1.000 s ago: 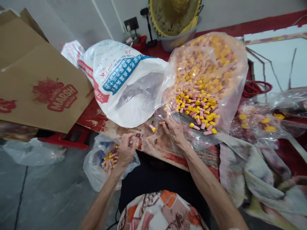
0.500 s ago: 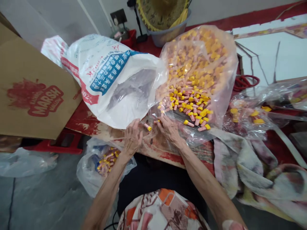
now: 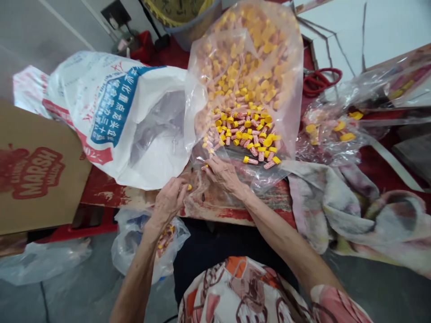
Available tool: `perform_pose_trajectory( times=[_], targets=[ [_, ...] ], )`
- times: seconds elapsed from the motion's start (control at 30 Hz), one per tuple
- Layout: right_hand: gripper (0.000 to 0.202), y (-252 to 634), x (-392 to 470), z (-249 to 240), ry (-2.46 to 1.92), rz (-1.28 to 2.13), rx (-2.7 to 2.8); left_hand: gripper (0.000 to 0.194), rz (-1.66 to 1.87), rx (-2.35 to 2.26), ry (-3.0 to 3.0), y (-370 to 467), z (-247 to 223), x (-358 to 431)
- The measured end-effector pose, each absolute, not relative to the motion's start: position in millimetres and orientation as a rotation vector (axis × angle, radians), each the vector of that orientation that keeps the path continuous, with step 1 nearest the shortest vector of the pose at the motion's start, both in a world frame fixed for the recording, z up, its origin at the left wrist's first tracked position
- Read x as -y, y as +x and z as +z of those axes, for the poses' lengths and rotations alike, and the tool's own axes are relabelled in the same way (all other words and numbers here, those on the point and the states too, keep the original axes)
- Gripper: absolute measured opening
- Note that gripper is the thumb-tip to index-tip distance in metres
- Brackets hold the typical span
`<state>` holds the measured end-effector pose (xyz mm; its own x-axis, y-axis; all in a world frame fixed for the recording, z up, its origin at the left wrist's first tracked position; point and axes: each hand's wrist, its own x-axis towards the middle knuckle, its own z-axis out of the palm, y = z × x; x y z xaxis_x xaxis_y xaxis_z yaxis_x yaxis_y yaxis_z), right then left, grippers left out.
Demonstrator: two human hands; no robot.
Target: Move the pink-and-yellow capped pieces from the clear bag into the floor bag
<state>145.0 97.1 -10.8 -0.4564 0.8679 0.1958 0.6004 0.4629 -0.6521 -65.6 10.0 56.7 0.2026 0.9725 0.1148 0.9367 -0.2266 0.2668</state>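
My left hand (image 3: 169, 197) is closed at the table's front edge, fingers round a small pink tube whose yellow cap (image 3: 189, 187) sticks out on the right. To the right, my right hand (image 3: 222, 172) rests low over the table by the clear bag's opening, its fingers closed on another small capped tube (image 3: 204, 167), mostly hidden. Many pink tubes with yellow caps (image 3: 249, 125) lie in the large clear plastic bag (image 3: 289, 130) beyond my right hand. Beyond my left hand, a white printed sack (image 3: 161, 166) lies with its mouth open toward the clear bag.
A cardboard box (image 3: 40, 179) stands at the left. Below the table edge hangs a plastic bag (image 3: 124, 251) with more tubes. Red-handled scissors (image 3: 321, 80), crumpled clear bags (image 3: 330, 134) and a stained cloth (image 3: 350, 215) are at the right. A basin (image 3: 195, 27) stands behind.
The view has shifted right. My left hand has closed on the tube that lay loose between my hands. My right hand remains by the clear bag's opening.
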Motion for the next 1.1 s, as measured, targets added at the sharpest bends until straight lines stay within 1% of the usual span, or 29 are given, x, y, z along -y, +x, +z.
perform_pose_trajectory(
  times=[0.27, 0.57, 0.63, 0.77, 0.83, 0.9, 0.97, 1.03, 1.1],
  targets=[
    [0.032, 143.7, -98.6, -6.6, -1.251, 0.679, 2.288, 0.021, 0.307, -2.006, 2.094, -67.0, 35.4, 0.3],
    [0.030, 142.8, -96.6, -16.9, -1.213, 0.629, 2.214, 0.006, 0.230, -2.035, 2.029, -69.9, 37.6, -22.7],
    [0.033, 142.7, -96.0, -20.6, -1.156, 0.565, 2.180, 0.005, 0.269, -2.044, 2.009, -64.1, 39.8, -20.9],
    [0.033, 141.5, -94.1, -27.8, -1.104, 0.481, 2.155, 0.009, 0.460, -2.098, 2.002, -40.5, 33.8, -8.2],
    [0.032, 141.0, -93.6, -30.0, -1.084, 0.483, 2.201, 0.008, 0.443, -2.081, 1.973, -32.5, 32.5, -4.4],
    [0.032, 141.1, -94.0, -30.8, -1.066, 0.491, 2.228, 0.006, 0.387, -2.069, 1.929, -36.5, 38.4, 0.2],
    [0.032, 141.5, -94.9, -30.5, -1.063, 0.490, 2.226, 0.007, 0.382, -2.150, 1.857, -55.2, 51.4, 12.6],
    [0.033, 142.2, -95.4, -29.9, -1.068, 0.493, 2.233, 0.009, 0.406, -2.297, 1.768, -86.3, 67.6, 36.4],
    [0.033, 143.0, -95.4, -29.3, -1.083, 0.505, 2.251, 0.013, 0.323, -2.363, 1.742, -123.1, 82.8, 66.7]
  ],
)
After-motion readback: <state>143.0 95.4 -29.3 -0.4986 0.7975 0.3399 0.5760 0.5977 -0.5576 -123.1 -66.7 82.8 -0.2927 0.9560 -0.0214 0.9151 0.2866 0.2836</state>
